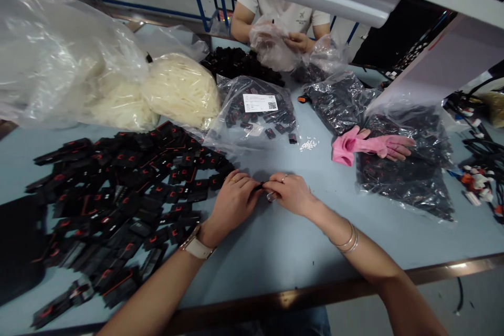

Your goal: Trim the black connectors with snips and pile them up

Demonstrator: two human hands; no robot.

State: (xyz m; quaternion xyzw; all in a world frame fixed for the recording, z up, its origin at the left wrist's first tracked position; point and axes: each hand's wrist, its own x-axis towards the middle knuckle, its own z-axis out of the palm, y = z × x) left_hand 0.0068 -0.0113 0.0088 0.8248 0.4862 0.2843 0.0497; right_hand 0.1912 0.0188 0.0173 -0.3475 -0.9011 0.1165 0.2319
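Out at the middle of the pale blue worktable, pinching a small black part fingertip to fingertip: gripping one end with the left hand, thumb against fingers, and closed on the other end with the right hand. Mostly hidden by those fingertips, so impossible to read its shape or say whether complete. In the middle of being handled, by the look of it, and not yet set down. Over to the left now, spread wide beside the left wrist: a big heap of black connector housings with red-orange clips. Finished or waiting? Cannot tell from here. Just beyond the right hand, lying loose and untouched: a scatter of tiny white pieces. Further back, plenty apparently left unopened or at least unemptied: a labelled clear bag of black parts and, off to the right, more bagged black parts with a pink rubber glove draped partly across. Behind the heap, bulging: a bag of cream-coloured pieces, too blurred through the plastic to name. And across the table, busy with a crumpled clear bag: a co-worker in a white shirt.
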